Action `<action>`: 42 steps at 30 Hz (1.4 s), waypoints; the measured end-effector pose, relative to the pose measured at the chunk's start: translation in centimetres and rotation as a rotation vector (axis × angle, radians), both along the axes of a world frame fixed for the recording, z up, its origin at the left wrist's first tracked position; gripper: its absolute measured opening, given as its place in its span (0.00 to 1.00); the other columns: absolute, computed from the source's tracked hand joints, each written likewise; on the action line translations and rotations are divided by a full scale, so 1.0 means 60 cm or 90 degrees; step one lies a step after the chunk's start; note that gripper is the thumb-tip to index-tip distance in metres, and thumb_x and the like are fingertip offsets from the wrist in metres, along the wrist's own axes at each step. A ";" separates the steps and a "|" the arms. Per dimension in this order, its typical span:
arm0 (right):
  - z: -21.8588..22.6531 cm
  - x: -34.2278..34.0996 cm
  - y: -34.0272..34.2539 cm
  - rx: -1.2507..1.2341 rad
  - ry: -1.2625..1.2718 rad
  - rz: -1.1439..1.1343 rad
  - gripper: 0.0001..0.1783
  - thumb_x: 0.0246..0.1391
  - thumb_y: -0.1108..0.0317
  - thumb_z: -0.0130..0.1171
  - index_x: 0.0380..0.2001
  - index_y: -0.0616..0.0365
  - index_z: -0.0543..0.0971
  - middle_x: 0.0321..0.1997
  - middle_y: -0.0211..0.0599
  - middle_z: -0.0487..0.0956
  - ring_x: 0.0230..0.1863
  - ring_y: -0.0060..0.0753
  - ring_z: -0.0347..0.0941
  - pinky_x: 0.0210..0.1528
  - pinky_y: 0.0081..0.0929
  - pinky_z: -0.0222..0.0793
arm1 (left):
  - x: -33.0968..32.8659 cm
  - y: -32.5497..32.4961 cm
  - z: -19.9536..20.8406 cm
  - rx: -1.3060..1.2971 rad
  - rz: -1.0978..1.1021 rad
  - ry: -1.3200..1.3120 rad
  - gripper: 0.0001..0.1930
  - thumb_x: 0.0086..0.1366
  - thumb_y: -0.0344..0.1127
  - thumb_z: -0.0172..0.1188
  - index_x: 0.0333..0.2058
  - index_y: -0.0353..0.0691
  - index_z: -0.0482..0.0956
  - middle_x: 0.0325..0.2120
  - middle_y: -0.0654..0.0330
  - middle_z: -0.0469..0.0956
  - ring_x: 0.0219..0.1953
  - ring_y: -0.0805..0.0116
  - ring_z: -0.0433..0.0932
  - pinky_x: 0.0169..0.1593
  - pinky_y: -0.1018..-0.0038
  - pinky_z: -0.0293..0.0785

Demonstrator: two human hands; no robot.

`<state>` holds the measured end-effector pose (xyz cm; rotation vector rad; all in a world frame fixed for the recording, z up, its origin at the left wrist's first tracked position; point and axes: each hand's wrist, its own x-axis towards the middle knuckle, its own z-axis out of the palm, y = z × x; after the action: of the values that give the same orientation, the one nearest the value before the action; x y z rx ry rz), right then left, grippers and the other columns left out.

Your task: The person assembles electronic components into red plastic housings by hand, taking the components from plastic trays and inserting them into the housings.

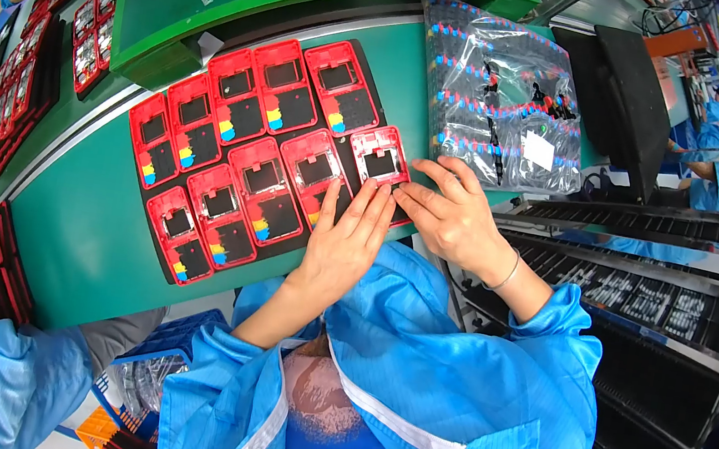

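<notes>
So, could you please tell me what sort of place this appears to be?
Probably a factory assembly line: matching red casings lie in rows on a green workbench, and several people wear blue work jackets.

The casings [265, 194] are red; most show yellow-and-blue tabs [261, 229] on black lower panels [283, 213]. The work surface [71, 248] is green. The jacket [485, 380] is blue with white bands.
</notes>
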<state>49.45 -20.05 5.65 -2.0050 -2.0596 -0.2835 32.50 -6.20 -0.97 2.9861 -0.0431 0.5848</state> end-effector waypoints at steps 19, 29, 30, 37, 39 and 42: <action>0.030 0.010 0.002 -0.038 0.052 0.015 0.19 0.46 0.68 0.63 0.44 0.58 0.85 0.49 0.34 0.83 0.62 0.39 0.73 0.70 0.50 0.63 | -0.005 0.020 0.028 -0.136 -0.030 -0.027 0.24 0.64 0.37 0.63 0.56 0.31 0.80 0.61 0.50 0.76 0.70 0.47 0.66 0.73 0.34 0.53; 0.014 0.117 0.171 -0.007 0.030 0.080 0.16 0.47 0.71 0.64 0.42 0.59 0.86 0.48 0.33 0.85 0.61 0.42 0.74 0.69 0.44 0.64 | 0.092 0.168 0.047 -0.041 0.043 0.021 0.24 0.70 0.41 0.62 0.58 0.32 0.78 0.61 0.52 0.76 0.68 0.48 0.67 0.74 0.41 0.52; 0.006 0.121 0.172 -0.035 0.042 0.087 0.15 0.47 0.70 0.63 0.41 0.60 0.86 0.46 0.33 0.85 0.61 0.42 0.74 0.69 0.44 0.64 | 0.091 0.172 0.039 -0.065 0.038 0.050 0.24 0.70 0.43 0.61 0.58 0.32 0.78 0.62 0.53 0.75 0.68 0.48 0.67 0.74 0.41 0.51; -0.004 0.115 0.174 -0.020 -0.025 0.078 0.13 0.50 0.69 0.62 0.39 0.59 0.86 0.46 0.32 0.85 0.63 0.43 0.73 0.74 0.47 0.59 | 0.097 0.173 0.038 -0.035 0.052 0.045 0.29 0.71 0.47 0.59 0.64 0.35 0.72 0.64 0.55 0.73 0.70 0.52 0.65 0.75 0.36 0.43; 0.015 0.120 0.174 -0.021 -0.021 0.072 0.13 0.50 0.68 0.62 0.39 0.59 0.86 0.48 0.32 0.85 0.64 0.42 0.72 0.75 0.49 0.59 | 0.098 0.175 0.037 -0.040 0.054 0.026 0.29 0.71 0.48 0.59 0.64 0.35 0.73 0.64 0.56 0.74 0.70 0.53 0.65 0.75 0.36 0.42; 0.013 0.117 0.169 -0.031 -0.022 0.074 0.14 0.51 0.67 0.61 0.39 0.60 0.86 0.53 0.33 0.82 0.66 0.41 0.70 0.76 0.52 0.56 | 0.098 0.172 0.045 0.030 0.063 0.056 0.29 0.71 0.50 0.58 0.63 0.36 0.74 0.64 0.58 0.74 0.68 0.56 0.68 0.74 0.33 0.42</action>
<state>56.46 -9.91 6.46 -1.9104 -2.2147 -0.2502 38.38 4.11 1.75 3.0704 0.0996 0.4672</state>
